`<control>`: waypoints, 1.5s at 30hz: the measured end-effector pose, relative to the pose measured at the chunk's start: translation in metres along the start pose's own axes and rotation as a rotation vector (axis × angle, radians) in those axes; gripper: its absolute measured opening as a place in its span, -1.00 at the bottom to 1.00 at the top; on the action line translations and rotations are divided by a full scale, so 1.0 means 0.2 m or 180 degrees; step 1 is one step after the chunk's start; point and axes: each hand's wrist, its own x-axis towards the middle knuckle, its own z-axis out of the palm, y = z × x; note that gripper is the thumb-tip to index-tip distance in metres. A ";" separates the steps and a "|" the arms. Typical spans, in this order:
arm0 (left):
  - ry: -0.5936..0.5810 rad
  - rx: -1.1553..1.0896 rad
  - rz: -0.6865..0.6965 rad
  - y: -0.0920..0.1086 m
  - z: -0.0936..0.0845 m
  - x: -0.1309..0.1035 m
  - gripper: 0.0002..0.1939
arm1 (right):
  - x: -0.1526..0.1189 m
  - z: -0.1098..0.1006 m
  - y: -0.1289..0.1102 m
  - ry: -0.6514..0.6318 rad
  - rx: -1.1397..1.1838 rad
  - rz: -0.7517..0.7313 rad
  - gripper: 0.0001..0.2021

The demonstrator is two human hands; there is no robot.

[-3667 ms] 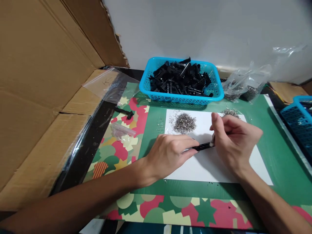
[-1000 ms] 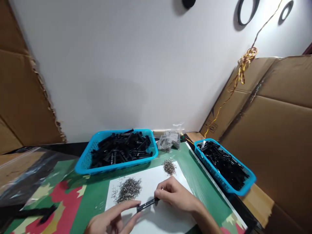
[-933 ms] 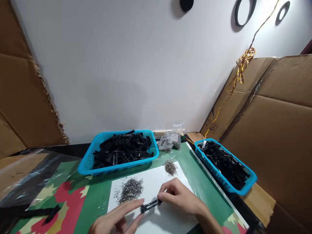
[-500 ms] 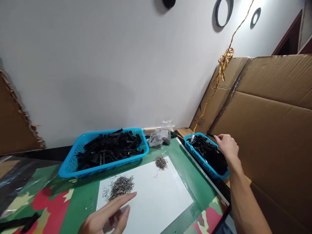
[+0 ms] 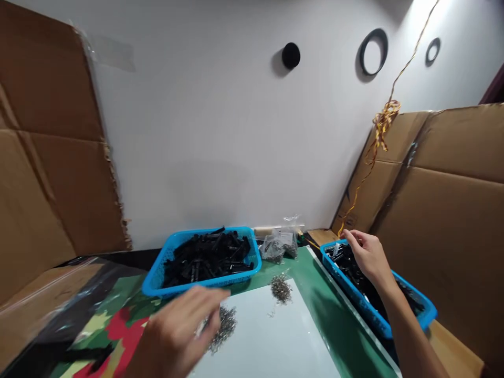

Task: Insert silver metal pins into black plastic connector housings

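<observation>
The left hand [image 5: 179, 325] is blurred over the near-left edge of the white paper [image 5: 271, 341], its fingers loosely bent and the thumb apart from them, with nothing visible in its grasp; it hides part of the larger pile of metal bits [image 5: 225, 326]. The right hand [image 5: 370, 257] hangs to the right of the paper, above the right basket [image 5: 427, 314], wrist raised, fingers curled in toward the thumb; whether they pinch anything I cannot tell. The paper lies on a green-covered tabletop [image 5: 340, 320], with a smaller pile of metal bits [image 5: 281, 290] at its far corner and plastic bags [image 5: 277, 245] beyond. Behind the paper rises a pale wall [image 5: 236, 136], with cardboard [image 5: 59, 178] standing on either side. Black plastic parts fill the right basket and the left basket [image 5: 187, 286] behind the paper, the latter's long axes pointing many ways. Left of the paper, a lone black part [image 5: 88, 354] lies lengthwise, left to right, its wider end toward the paper.
</observation>
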 end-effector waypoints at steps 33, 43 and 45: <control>-0.0365 -0.0440 -0.1027 -0.25 -0.04 0.35 -0.71 | -0.41 0.48 -0.21 -0.2674 0.0997 -0.1007 -0.83; -0.0526 -0.4192 -0.3688 0.18 0.04 -0.01 -0.71 | -0.46 0.51 -0.28 -0.3008 0.0792 -0.0991 -0.84; -0.0550 -0.4620 -0.4009 0.27 0.08 -0.09 -0.74 | -0.46 0.51 -0.28 -0.3051 0.0742 -0.0996 -0.84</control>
